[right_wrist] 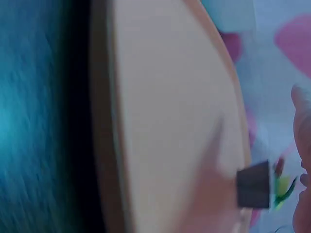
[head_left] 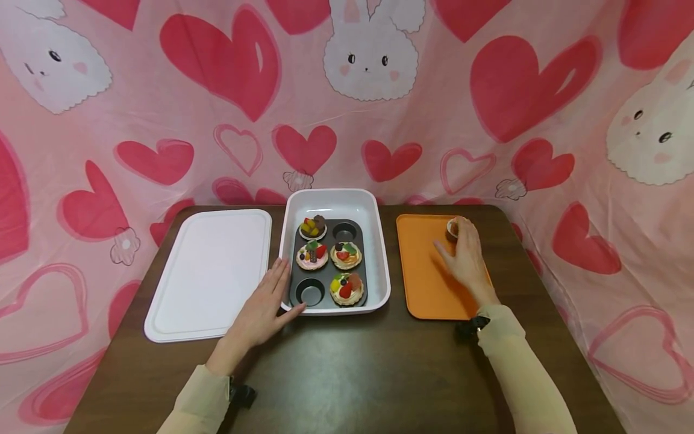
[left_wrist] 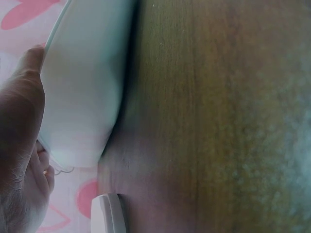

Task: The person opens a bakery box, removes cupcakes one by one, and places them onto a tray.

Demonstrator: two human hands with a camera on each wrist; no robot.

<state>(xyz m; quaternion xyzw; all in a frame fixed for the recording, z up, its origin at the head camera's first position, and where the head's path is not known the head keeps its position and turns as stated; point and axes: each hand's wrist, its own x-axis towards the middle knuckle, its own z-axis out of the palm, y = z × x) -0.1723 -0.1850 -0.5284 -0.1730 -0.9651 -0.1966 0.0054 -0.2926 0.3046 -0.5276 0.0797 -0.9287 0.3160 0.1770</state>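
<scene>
My left hand lies along the left rim of a white rectangular basin, fingers straight, thumb by the front corner. Inside the basin sits a dark muffin pan holding several fruit tarts, among them a pink-cream tart and a chocolate tart. Two of its cups are bare, at back right and front left. Over the orange tray, my right hand reaches with fingers spread toward a small dark-sided tart with green and yellow topping. The hand partly hides this tart in the head view.
A white cutting board lies left of the basin. Everything stands on a dark brown wooden table. A pink cloth with hearts and rabbits hangs behind and at both sides of the table.
</scene>
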